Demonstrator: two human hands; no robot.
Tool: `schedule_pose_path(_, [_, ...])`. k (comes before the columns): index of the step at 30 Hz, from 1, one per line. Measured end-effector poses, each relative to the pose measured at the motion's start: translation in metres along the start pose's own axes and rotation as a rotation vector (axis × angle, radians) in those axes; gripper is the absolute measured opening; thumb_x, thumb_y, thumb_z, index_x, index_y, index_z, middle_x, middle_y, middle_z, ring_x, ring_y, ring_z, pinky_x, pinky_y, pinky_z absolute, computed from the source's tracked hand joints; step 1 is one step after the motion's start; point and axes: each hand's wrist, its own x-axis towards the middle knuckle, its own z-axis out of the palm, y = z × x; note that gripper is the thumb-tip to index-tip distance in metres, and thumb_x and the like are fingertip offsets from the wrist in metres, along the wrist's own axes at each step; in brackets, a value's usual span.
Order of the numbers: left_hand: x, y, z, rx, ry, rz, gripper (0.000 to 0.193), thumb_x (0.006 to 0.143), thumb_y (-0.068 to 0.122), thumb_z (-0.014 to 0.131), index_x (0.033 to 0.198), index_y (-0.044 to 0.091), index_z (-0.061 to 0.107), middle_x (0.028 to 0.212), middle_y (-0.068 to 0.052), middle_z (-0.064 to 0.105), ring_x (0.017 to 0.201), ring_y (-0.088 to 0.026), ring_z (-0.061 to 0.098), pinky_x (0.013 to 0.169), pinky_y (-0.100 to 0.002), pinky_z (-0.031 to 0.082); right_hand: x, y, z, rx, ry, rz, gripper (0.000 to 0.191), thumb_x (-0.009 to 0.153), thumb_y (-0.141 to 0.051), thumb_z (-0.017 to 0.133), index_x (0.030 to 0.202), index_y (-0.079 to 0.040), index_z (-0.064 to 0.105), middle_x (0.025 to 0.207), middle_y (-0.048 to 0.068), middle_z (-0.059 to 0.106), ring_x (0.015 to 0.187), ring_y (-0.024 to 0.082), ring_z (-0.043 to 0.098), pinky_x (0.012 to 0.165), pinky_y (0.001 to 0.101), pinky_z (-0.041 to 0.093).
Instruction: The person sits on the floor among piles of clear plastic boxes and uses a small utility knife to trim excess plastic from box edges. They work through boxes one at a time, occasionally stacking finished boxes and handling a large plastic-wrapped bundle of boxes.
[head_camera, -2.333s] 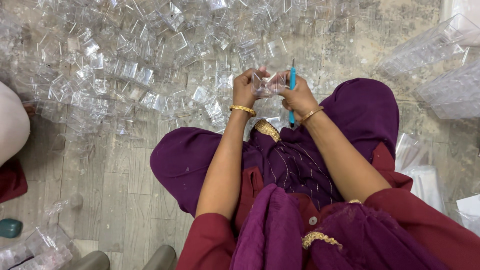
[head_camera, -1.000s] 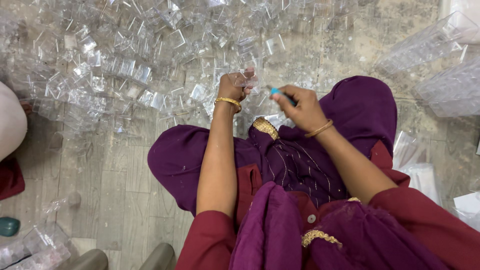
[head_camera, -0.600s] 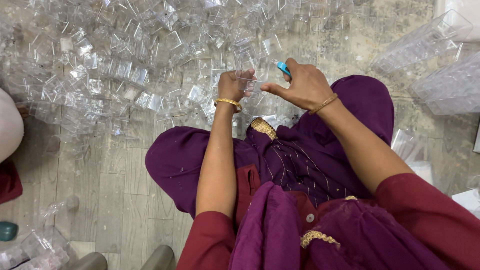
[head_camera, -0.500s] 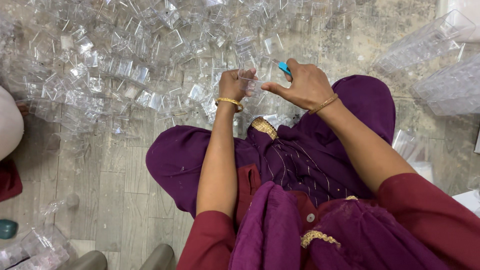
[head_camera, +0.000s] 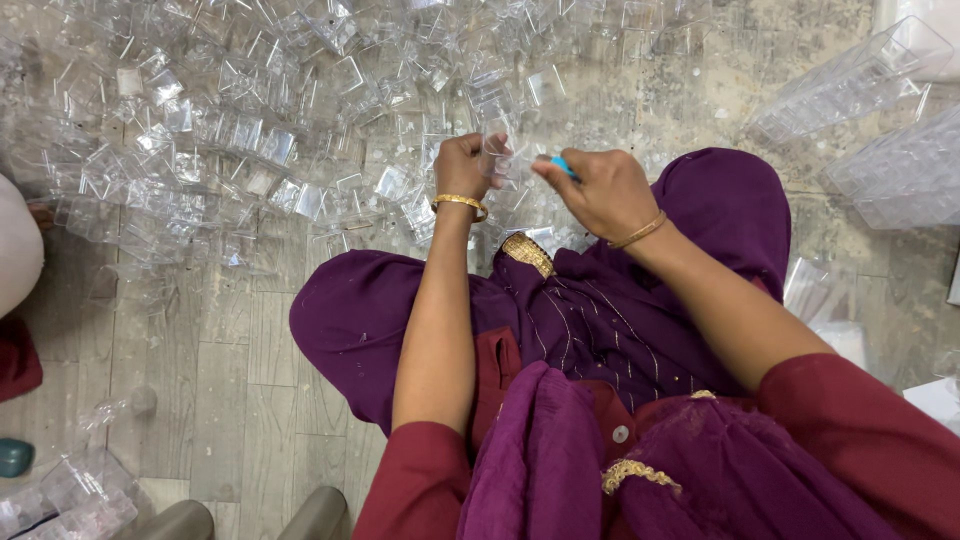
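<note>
My left hand (head_camera: 462, 163) is closed around a small clear plastic box (head_camera: 499, 160), held up in front of me above my purple-clad lap. My right hand (head_camera: 597, 188) sits just to the right of it, fingers pinched on a thin blue tool (head_camera: 562, 166) whose tip points at the box. Both wrists wear gold bangles. A large heap of similar clear plastic boxes (head_camera: 260, 130) covers the floor beyond my hands.
Stacked clear plastic trays (head_camera: 880, 130) lie at the right. More clear pieces (head_camera: 70, 495) and a teal object (head_camera: 14, 457) sit at the lower left. Another person's white and dark red clothing (head_camera: 18, 280) shows at the left edge. Grey plank floor (head_camera: 180, 360) lies beside my knee.
My hands parted, the right one swinging out to the right with the blue tool, then came back together at the clear box held by my left hand.
</note>
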Motion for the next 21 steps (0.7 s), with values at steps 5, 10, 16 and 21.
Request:
schedule_pose_path(5, [-0.001, 0.002, 0.006, 0.087, 0.181, 0.106, 0.032, 0.097, 0.03, 0.067, 0.08, 0.004, 0.073, 0.06, -0.003, 0.067, 0.047, -0.01, 0.068, 0.044, -0.028, 0.051, 0.017, 0.007, 0.003, 0.47, -0.002, 0.281, 0.041, 0.104, -0.043, 0.067, 0.094, -0.003, 0.064, 0.073, 0.008, 0.071, 0.06, 0.015, 0.067, 0.056, 0.0338, 0.053])
schedule_pose_path(10, [0.0, 0.005, 0.01, -0.43, -0.038, -0.044, 0.034, 0.096, 0.04, 0.064, 0.098, 0.005, 0.067, 0.091, -0.006, 0.073, 0.078, -0.019, 0.074, 0.07, -0.036, 0.061, 0.033, 0.004, 0.006, 0.371, 0.169, 0.045, 0.017, 0.101, -0.019, 0.071, 0.101, -0.002, 0.068, 0.083, 0.009, 0.076, 0.075, 0.015, 0.076, 0.068, 0.0316, 0.056])
schedule_pose_path(16, [-0.003, 0.01, 0.006, -0.883, -0.223, -0.215, 0.037, 0.093, 0.036, 0.065, 0.108, 0.001, 0.065, 0.106, -0.012, 0.069, 0.096, -0.026, 0.075, 0.079, -0.042, 0.063, 0.034, -0.002, 0.007, 0.335, 0.211, -0.011, 0.013, 0.097, -0.014, 0.076, 0.1, -0.002, 0.074, 0.082, 0.011, 0.076, 0.074, 0.02, 0.076, 0.067, 0.0312, 0.055])
schedule_pose_path(21, [-0.003, 0.009, 0.009, -0.971, -0.188, -0.205, 0.036, 0.094, 0.034, 0.06, 0.107, 0.001, 0.067, 0.1, -0.01, 0.071, 0.093, -0.023, 0.075, 0.079, -0.039, 0.061, 0.032, -0.011, 0.009, 0.394, 0.258, -0.019, 0.016, 0.1, -0.02, 0.074, 0.103, -0.004, 0.073, 0.086, 0.009, 0.076, 0.079, 0.015, 0.077, 0.069, 0.0302, 0.058])
